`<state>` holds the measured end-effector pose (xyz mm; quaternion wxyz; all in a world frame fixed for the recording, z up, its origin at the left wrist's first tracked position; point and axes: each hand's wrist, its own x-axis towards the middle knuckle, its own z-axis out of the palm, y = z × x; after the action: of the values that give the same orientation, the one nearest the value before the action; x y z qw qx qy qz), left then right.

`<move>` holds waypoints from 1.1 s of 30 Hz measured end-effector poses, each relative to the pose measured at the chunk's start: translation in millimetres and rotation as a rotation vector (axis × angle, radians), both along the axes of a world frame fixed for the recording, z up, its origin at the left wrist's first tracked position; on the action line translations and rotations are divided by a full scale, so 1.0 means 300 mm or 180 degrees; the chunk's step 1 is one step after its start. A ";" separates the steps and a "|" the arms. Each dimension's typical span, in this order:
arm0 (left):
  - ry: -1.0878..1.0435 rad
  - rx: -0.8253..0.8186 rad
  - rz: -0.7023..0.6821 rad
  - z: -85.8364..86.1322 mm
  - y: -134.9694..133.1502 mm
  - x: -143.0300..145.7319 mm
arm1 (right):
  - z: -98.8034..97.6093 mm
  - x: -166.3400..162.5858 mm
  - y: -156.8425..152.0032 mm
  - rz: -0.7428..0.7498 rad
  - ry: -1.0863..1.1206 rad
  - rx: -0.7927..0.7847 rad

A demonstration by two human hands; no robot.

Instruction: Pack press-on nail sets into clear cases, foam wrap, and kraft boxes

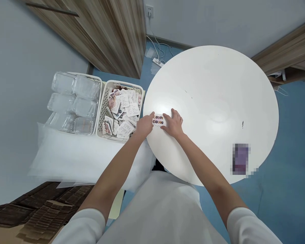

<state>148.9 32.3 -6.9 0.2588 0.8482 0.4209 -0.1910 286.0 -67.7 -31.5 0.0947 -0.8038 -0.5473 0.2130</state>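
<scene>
A small white card (pixel 158 120) with two rows of dark, brown and orange nail-shaped pieces lies on or just above the near left part of the round white table. My left hand (pixel 144 125) pinches its left edge, fingers closed. At its right edge, my right hand (pixel 175 123) grips with thumb and forefinger, while the other fingers rest spread on the tabletop. To the left of my left hand stands a cream plastic basket (pixel 99 130) heaped with loose printed cards (pixel 125 128), some showing pictures and others lines of text.
A second basket (pixel 98 79) holds several clear plastic-wrapped packs (pixel 85 106). White sheeting (pixel 78 156) lies in front, with folded brown cardboard (pixel 45 217) below. On the round table (pixel 213 67) a blurred purple rectangle (pixel 241 158) sits at right. A power strip (pixel 158 62) is on the floor.
</scene>
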 end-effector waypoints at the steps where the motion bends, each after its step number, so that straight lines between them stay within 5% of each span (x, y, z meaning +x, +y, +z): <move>1: -0.0015 -0.0031 0.0015 -0.002 0.000 -0.002 | -0.002 0.001 -0.002 -0.0024 0.0023 -0.0005; 10: -0.0327 -0.0007 0.0357 0.000 -0.024 -0.012 | 0.023 -0.012 -0.032 -0.0280 0.0533 0.0231; 19: -0.1467 -0.0314 0.1140 -0.035 -0.098 -0.068 | 0.039 -0.105 -0.086 -0.1654 0.3026 0.0448; 27: -0.1521 -0.0290 0.1191 -0.029 -0.109 -0.060 | 0.041 -0.094 -0.084 -0.1634 0.3170 0.0416; 33: -0.1897 0.0108 0.1235 0.004 -0.198 -0.075 | 0.077 -0.082 -0.151 -0.1409 0.2890 0.0655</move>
<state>126.4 -27.0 -5.7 0.3875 0.7751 0.4832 0.1246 261.3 -113.1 -8.6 0.4443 -0.7134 -0.2859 0.4604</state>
